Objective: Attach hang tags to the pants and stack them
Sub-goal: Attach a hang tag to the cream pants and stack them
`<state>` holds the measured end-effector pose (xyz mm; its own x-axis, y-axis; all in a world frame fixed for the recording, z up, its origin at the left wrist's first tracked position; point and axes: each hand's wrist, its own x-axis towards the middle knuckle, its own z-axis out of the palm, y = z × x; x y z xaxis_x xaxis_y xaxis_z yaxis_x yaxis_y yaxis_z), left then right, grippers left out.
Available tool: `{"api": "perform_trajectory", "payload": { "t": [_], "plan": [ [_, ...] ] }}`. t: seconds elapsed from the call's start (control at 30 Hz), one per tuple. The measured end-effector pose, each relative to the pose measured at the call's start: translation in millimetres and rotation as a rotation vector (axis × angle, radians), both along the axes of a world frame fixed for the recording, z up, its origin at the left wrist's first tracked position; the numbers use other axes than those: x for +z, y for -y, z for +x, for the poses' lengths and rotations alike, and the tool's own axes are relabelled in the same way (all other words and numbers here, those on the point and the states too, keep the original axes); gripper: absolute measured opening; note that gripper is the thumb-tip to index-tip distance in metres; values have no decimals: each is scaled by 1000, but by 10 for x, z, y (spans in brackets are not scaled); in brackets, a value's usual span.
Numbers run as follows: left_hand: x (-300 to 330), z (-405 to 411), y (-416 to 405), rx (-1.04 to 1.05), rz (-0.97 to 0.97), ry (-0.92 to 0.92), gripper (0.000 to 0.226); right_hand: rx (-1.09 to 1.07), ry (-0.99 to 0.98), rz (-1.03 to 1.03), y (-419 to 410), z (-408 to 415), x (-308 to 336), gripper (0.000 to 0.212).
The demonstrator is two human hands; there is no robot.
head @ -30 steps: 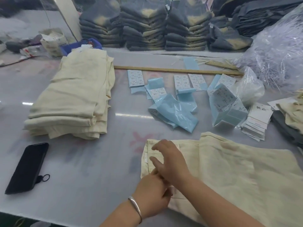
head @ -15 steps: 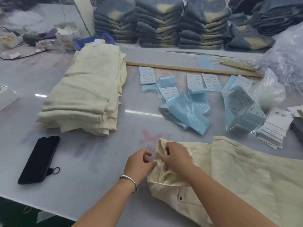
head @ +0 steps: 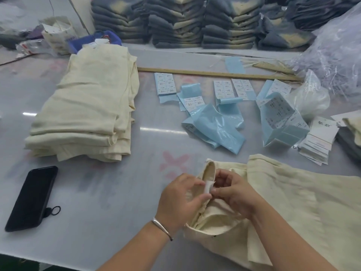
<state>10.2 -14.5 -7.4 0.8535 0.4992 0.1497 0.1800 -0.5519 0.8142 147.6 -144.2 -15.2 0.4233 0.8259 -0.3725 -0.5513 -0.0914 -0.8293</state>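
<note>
Pants (head: 293, 202) waistband raised between both hands — left hand (head: 179, 200) and right hand (head: 232, 194) pinch it

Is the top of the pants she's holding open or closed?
Open. The left hand and right hand pinch the waistband of the cream pants, pulled apart so the inside lining shows.

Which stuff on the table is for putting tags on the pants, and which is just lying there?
For the job:
cream pants held at the waistband by the left hand and right hand
hang tags
stack of cream pants

Just lying about:
black phone
hair tie
wooden ruler
</note>
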Motion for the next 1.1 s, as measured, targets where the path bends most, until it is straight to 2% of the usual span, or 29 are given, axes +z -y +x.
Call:
{"api": "perform_trajectory", "payload": {
  "t": [0.1,0.17,0.27,0.33,0.4,0.5,0.6,0.8,1.1],
  "plan": [
    [34,79,6,15,-34,-19,24,-68,17,-15,19,-42,-14,39],
    [47,115,7,50,-167,-44,13,-138,68,-60,-3,-81,-22,36],
    [41,124,-60,53,-589,-116,7,-246,119,-93,-27,-134,-30,42],
    [58,88,-138,33,-934,-114,5,-286,99,-41,-13,-148,-34,62],
    [62,38,-207,-4,-1087,-113,9,-289,94,21,10,-159,3,80],
    [37,-50,-260,-20,-1084,-140,8,-183,207,58,21,-188,133,72],
    [-12,-119,-303,-14,-1109,-133,3,-68,390,-57,-4,-172,252,59],
    [-64,-176,-286,-44,-1178,-144,19,97,715,-210,-151,-134,247,53],
    [-38,-186,-172,-85,-1151,-75,31,73,732,-220,-211,-134,317,42]
  ]
}}
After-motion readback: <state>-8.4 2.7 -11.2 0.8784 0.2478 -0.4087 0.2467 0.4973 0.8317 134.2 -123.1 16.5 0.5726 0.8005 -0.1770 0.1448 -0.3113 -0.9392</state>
